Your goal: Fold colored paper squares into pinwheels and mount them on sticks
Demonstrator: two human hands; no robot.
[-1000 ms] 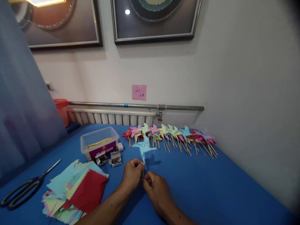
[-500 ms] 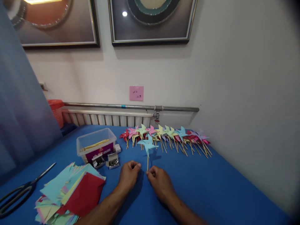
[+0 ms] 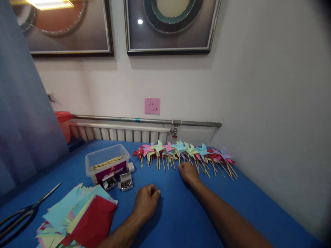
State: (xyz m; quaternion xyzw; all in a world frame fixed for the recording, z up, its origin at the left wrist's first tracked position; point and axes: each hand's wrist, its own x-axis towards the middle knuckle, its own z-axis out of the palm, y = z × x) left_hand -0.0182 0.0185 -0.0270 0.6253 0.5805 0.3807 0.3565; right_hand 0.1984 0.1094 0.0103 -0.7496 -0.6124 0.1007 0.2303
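Right hand [image 3: 188, 171] is stretched out to the row of paper pinwheels [image 3: 183, 151] lying along the far edge of the blue tabletop [image 3: 232, 203]. Fingers are curled at the sticks below the light blue pinwheel [image 3: 180, 146], which lies in the row near its middle; can't tell if the hand is pinching a stick or just resting on it. Left hand [image 3: 146, 200] is a loose fist resting on the tabletop, holding nothing visible, well apart from the row. Left of it: clear plastic box [image 3: 108, 162] with thin sticks inside, two small open boxes of pins [image 3: 118, 181] just in front of it. Stack of coloured paper squares [image 3: 77, 217] near left, red sheet on top. Scissors [image 3: 23, 213] at far left edge.
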